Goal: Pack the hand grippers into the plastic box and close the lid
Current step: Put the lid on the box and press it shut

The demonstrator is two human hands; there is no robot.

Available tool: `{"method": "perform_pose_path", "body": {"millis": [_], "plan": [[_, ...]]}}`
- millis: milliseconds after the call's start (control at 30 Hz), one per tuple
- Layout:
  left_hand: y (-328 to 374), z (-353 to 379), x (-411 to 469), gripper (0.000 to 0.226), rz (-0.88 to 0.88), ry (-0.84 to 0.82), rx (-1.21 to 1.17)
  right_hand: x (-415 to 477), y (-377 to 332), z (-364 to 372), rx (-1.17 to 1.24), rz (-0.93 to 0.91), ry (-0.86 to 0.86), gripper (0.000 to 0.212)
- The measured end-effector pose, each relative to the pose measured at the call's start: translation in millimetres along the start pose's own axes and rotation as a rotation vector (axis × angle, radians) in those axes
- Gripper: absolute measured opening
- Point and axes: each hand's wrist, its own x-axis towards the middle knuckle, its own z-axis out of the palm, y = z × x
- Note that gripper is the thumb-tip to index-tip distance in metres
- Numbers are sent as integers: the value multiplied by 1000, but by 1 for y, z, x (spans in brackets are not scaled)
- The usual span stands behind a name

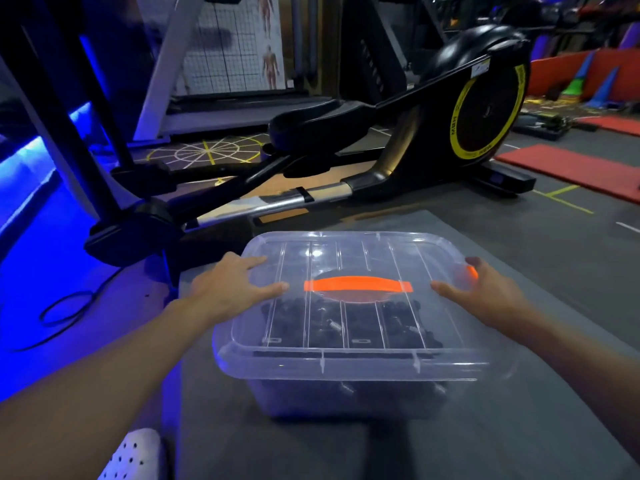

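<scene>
A clear plastic box (346, 396) stands on a grey mat with its transparent lid (346, 327) lying on top. An orange handle (358, 285) runs across the lid's middle. Black hand grippers (349, 323) with metal springs show through the lid, inside the box. My left hand (232, 285) rests on the lid's left edge with fingers straight. My right hand (481, 289) is at the lid's right edge, fingers spread, beside an orange side clip (471, 271).
A black elliptical trainer (398, 140) with a yellow-ringed flywheel stands just behind the box. Its base and rails lie to the left. A black cable (65, 310) loops on the blue-lit floor at left. Red mats (568, 168) lie at right. A white perforated shoe (135, 455) shows at bottom left.
</scene>
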Motion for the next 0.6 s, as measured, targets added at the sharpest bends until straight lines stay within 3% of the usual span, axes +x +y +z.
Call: {"method": "perform_pose_path", "body": {"millis": [233, 600], "plan": [[-2, 2, -2, 105, -3, -9, -47, -2, -1, 0, 35, -16, -19, 88], [-5, -4, 22, 89, 24, -60, -43, 27, -1, -2, -8, -12, -50, 88]]}}
